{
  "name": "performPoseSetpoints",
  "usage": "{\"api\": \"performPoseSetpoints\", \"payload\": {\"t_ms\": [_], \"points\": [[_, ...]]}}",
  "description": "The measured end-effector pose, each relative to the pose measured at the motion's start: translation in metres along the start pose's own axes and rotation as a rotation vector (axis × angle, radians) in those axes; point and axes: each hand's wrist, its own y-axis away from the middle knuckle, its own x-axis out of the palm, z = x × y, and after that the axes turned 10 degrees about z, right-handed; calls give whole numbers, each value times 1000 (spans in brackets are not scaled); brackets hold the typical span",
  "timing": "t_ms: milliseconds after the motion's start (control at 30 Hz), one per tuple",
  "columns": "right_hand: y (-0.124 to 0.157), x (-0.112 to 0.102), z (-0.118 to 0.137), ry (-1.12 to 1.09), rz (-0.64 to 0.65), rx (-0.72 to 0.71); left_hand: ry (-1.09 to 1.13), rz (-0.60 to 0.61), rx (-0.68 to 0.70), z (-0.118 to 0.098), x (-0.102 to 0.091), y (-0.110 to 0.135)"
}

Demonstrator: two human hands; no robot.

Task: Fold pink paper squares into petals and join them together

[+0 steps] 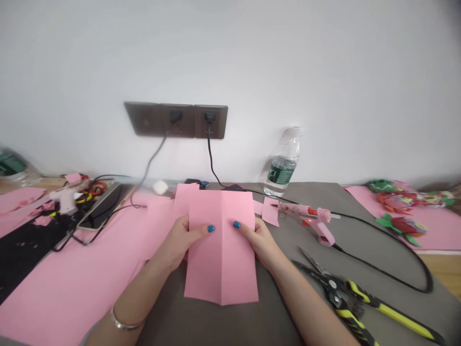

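A pink sheet of paper (222, 274) with a crease down its middle is held up over the grey table. My left hand (185, 240) grips its left edge, thumb on the front face and the other fingers hidden behind. On the opposite edge my right hand (261, 238) holds it the same way, its thumb near the crease. Just right of my right hand lies a pink glue gun (309, 216), its nozzle over a small pink paper piece (270, 212). Closer to me are pliers (333, 288) with yellow and black handles, their jaws apart.
Large pink sheets (90, 269) cover the left side, with a phone (104, 206) and cables on them. A second glue gun (65, 199) lies far left. A water bottle (284, 163) stands by the wall under the socket panel (176, 120). Paper flowers (403, 226) rest far right.
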Motion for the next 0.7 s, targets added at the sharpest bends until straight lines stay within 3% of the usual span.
{"api": "performPoseSetpoints", "payload": {"t_ms": [100,333,567,700], "points": [[1,0,1,3,35,21,-19,-78,20,1,4,0],[0,0,-1,-26,-38,20,-205,-211,198,5,7,2],[-3,0,0,-76,-113,35,-426,-189,374,-3,7,1],[-3,-2,0,-68,-50,-11,-348,-223,338,3,2,-1]]}}
